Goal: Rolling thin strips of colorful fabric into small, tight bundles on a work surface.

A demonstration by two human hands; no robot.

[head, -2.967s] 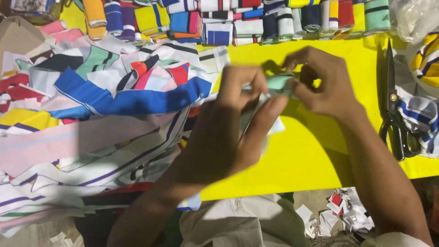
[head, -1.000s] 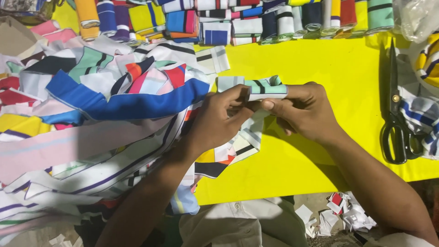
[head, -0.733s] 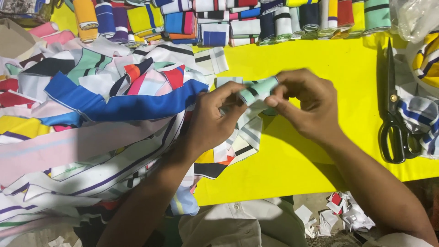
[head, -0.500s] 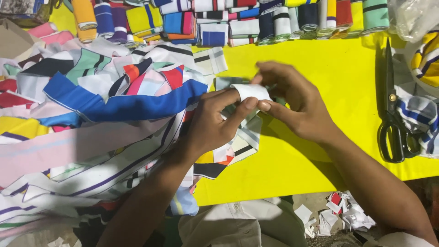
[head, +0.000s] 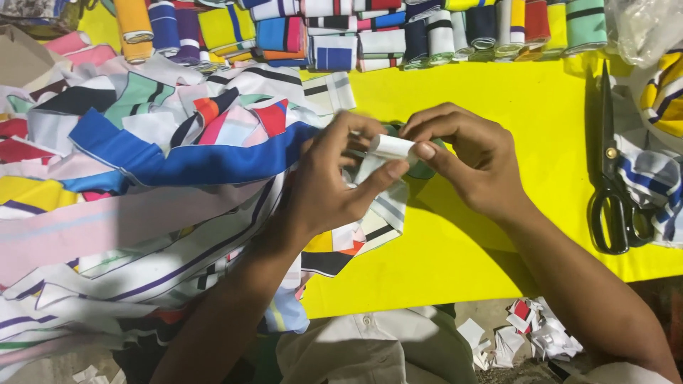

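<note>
Yellow table [head: 498, 92]: cloth roll [head: 393, 147] held just above it.
Left hand [head: 334, 185]: fingers pinching the roll.
Right hand [head: 473, 160]: gripping the other end.
Scissors [head: 613, 171]: lying well right.
Fabric strips [head: 142, 178]: heaped left.

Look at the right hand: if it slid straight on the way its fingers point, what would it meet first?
The right hand points left across the yellow table. Past the small strip roll it pinches, it would probably first meet the left hand, then the fabric pile.
</note>
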